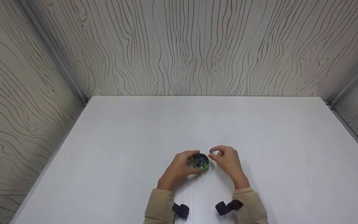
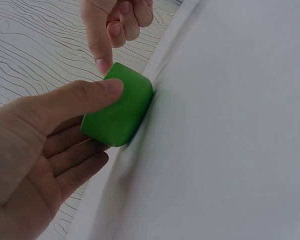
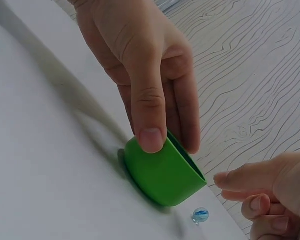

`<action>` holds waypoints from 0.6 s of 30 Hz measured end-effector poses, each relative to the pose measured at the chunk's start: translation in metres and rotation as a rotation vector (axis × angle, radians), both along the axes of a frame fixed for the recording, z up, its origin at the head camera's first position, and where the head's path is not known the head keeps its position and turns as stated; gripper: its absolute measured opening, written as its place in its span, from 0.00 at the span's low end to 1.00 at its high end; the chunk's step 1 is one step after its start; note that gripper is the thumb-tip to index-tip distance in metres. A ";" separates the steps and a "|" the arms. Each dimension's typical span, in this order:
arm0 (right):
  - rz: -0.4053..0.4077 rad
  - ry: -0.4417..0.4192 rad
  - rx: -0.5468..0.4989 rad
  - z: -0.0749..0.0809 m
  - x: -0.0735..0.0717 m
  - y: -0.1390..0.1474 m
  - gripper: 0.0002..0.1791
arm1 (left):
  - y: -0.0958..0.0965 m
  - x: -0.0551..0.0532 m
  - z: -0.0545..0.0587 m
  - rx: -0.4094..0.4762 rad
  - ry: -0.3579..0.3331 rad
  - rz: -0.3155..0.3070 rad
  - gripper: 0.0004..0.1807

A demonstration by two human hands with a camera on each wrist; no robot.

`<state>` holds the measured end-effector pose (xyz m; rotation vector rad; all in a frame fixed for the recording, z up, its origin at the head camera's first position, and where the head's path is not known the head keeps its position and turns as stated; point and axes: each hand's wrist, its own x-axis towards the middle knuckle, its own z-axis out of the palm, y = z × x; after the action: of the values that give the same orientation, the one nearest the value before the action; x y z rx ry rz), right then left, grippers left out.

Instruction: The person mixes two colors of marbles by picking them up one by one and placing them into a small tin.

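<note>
My left hand grips a small round green bowl from its left side, thumb on the near wall and fingers round the far side. In the head view several shiny glass marbles show inside it. A clear marble with blue streaks is low beside the bowl, apart from my right fingertips in the right wrist view. My right hand hovers just right of the bowl's rim, with thumb and index finger extended and a gap between their tips; the other fingers are curled in.
A white table lies under both hands. Patterned wood-grain panels rise behind it and at its sides. Black wrist cameras are strapped over the beige sleeves.
</note>
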<state>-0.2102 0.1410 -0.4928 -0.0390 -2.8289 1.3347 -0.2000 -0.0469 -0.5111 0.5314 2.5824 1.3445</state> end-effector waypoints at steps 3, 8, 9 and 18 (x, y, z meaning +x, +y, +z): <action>-0.005 -0.008 0.011 -0.003 -0.001 -0.001 0.09 | 0.000 0.000 0.000 0.001 -0.007 0.002 0.34; -0.027 -0.021 0.007 -0.005 -0.005 -0.001 0.10 | 0.000 0.000 0.000 0.006 -0.011 0.005 0.34; -0.030 -0.023 0.006 -0.005 -0.006 -0.001 0.11 | 0.000 -0.001 0.000 0.009 -0.009 0.004 0.34; -0.032 -0.039 0.029 -0.005 -0.012 0.002 0.13 | 0.000 0.000 -0.001 0.019 0.034 -0.028 0.33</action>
<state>-0.2226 0.1433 -0.4977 -0.1110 -2.8664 1.3000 -0.2003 -0.0471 -0.5118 0.5967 2.5812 1.3634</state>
